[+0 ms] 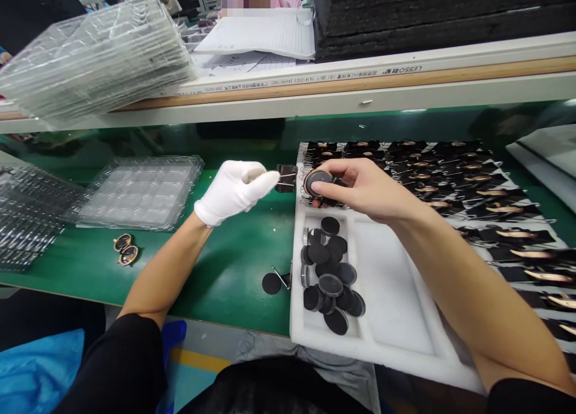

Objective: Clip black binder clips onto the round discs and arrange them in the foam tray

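Note:
My left hand [238, 189], in a white glove, is closed with the fingers pinched on a black binder clip [286, 179] with silver wire handles. Bare and raised over the left edge of the white tray [396, 282], my right hand [355, 189] grips a round black piece with a gold rim [318, 182]; its thumb lies across the face. Just below that hand, a tray compartment holds several loose black discs [330, 285], some clear-edged. Rows of black binder clips [418, 177] clamped on gold-edged pieces fill the tray's far and right parts.
On the green table [220, 282] lie a hinged gold-rimmed piece [126, 250], a single black disc [271, 283] and a loose clip [283, 277]. Clear plastic trays [144, 192] sit at left, more [94, 60] on the shelf. Behind the shelf is a person in pink [288, 0].

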The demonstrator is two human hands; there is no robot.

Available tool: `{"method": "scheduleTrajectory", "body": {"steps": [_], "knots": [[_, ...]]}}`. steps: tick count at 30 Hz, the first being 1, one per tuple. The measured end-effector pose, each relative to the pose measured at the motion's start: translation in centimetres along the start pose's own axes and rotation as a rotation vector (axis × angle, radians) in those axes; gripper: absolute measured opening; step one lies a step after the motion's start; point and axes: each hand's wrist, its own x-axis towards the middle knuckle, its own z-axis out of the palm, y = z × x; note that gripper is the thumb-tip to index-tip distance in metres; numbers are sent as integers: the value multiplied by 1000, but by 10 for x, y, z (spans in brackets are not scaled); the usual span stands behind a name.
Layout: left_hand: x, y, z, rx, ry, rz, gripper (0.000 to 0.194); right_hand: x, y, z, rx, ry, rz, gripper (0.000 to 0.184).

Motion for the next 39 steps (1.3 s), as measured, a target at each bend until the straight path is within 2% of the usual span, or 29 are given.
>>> {"method": "scheduleTrajectory", "body": {"steps": [3, 7, 15, 17, 19, 22, 24, 25, 27, 29, 31, 33, 34, 36, 39], "knots": [[-5, 6, 3, 35, -54, 44, 43, -1, 0, -11, -117, -95, -40, 28], [-10, 11, 9, 88, -117, 106, 41, -1, -2, -14, -159, -217, -69, 27], [-9, 9, 14, 178, -135, 161, 44, -2, -4, -17, -292, -238, -140, 20], [-6, 6, 12, 181, -176, 135, 40, -3, -2, -16, -389, -185, -210, 19], [-2, 1, 11, 113, -231, 82, 40, -3, 3, -13, -550, -56, -353, 16], [3, -4, 15, -166, -232, -134, 60, 1, 16, -5, -827, 178, -598, 19], [5, -4, 20, -296, -232, -273, 67, 3, 26, -2, -951, 227, -678, 21], [4, -3, 23, -313, -239, -289, 66, 4, 30, -1, -989, 225, -692, 20], [2, 0, 24, -278, -222, -202, 60, 5, 34, -2, -1033, 223, -698, 23], [1, 3, 22, -222, -155, -78, 52, 6, 34, -6, -1031, 227, -695, 43], [1, 3, 18, -168, -98, -10, 47, 6, 28, -11, -928, 182, -651, 85], [2, 0, 13, -136, -87, 15, 44, 6, 21, -14, -718, 78, -521, 118], [4, -3, 11, -129, -98, 25, 43, 6, 17, -15, -595, 20, -429, 122], [6, -7, 8, -129, -141, 43, 42, 6, 10, -15, -391, -77, -237, 110], [8, -11, 7, -142, -196, 56, 42, 5, 3, -10, -250, -144, -33, 69]]}}
